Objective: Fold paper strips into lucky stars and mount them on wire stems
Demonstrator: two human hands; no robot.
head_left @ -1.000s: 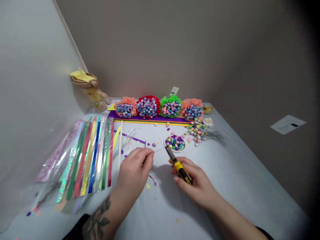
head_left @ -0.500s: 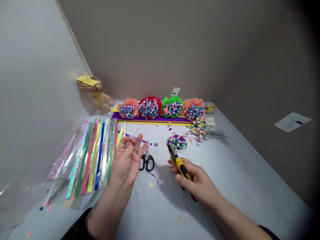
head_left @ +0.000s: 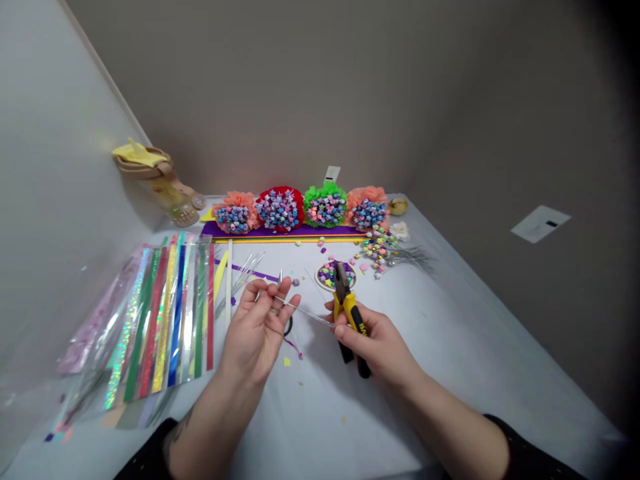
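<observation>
"What's the whole scene?"

"A pale grey table runs into a corner between taupe walls. Along its far edge stand four ruffled tissue-paper pompoms in peach, red, green and peach, packed with tiny paper stars. They sit on a long purple card strip."

"What lies nearer?"

"On the left, a fan of shiny coloured foil strips lies in clear plastic. Ahead of the hands sits a round dish of paper stars."

"And the hands?"

"The right hand is closed around yellow-handled pliers, which point upward. The left hand is raised, its fingers loosely curled and slightly apart."

"Where's the wire?"

"A thin silver wire spans the gap between the hands, just below the pliers' head. I can't tell whether the left fingers pinch it. A black scissor handle shows just beside the left hand."
</observation>
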